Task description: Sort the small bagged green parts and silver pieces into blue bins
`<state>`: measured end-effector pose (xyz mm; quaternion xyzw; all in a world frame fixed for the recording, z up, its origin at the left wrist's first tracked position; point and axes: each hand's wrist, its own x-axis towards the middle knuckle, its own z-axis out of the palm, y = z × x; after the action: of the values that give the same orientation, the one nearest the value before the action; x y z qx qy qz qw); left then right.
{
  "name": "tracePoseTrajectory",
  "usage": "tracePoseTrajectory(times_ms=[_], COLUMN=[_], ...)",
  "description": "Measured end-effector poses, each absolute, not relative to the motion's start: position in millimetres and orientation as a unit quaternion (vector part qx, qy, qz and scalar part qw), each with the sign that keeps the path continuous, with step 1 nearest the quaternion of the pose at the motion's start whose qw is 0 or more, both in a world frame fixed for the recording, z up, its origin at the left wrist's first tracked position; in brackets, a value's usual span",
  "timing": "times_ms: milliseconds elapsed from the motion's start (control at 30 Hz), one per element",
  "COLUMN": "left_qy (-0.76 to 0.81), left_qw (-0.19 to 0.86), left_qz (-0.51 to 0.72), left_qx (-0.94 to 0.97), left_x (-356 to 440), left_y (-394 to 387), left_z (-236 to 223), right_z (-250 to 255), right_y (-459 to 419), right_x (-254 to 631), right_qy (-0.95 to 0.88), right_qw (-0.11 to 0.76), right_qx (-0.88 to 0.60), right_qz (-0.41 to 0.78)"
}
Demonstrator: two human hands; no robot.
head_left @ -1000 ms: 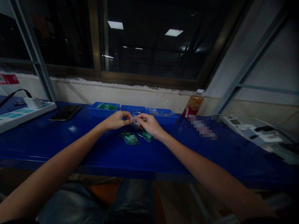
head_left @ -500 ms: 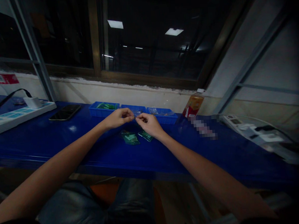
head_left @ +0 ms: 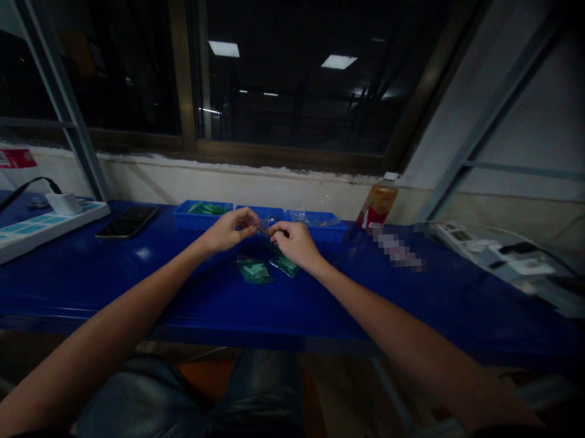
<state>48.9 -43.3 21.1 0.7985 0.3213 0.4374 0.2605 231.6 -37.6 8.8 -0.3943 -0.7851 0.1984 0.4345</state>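
Behind the blue table (head_left: 126, 280), a dark window (head_left: 294, 105) is set above a pale wall, and ceiling lights are reflected in the glass. One small item (head_left: 262, 231) is held above the table, between the fingertips of both hands, in front of the middle tray (head_left: 278, 213). It is gripped by the left hand (head_left: 233, 228) with thumb and fingers brought close together, and by the right hand (head_left: 294, 243) in a narrow pinch. Its exact type cannot be told, as it is small and partly covered by the fingers.

Two green packets (head_left: 255, 271) are laid side by side on the table, just below the hands. Three blue trays are lined up along the wall side; green pieces (head_left: 209, 208) are contained in the left tray (head_left: 192, 220), and clear plastic is seen in the right tray (head_left: 331, 232). To the left, a phone (head_left: 126, 222) is placed flat near a power strip (head_left: 27, 232), into which an adapter (head_left: 65, 203) is plugged. An orange-and-red pack (head_left: 378, 206) is stood near the right tray.
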Motion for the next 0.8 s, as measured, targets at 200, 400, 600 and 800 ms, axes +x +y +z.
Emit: tracePoseTrajectory(times_ms=[200, 400, 600, 800], left_qy=[0.315, 0.304, 0.352, 0.394], left_qw=[0.233, 0.215, 0.291, 0.318], left_qz=[0.442, 0.451, 0.468, 0.417], left_qx=[0.807, 0.811, 0.757, 0.755], left_x=[49, 51, 53, 54], left_y=[-51, -52, -50, -55], left_z=[30, 30, 28, 31], right_z=[9, 13, 8, 8], right_y=[-39, -53, -42, -41], right_x=[227, 222, 226, 229], right_qy=[-0.707, -0.706, -0.737, -0.788], right_qw=[0.395, 0.421, 0.472, 0.45], right_qx=[-0.386, -0.323, -0.344, -0.352], right_qz=[0.442, 0.469, 0.34, 0.23])
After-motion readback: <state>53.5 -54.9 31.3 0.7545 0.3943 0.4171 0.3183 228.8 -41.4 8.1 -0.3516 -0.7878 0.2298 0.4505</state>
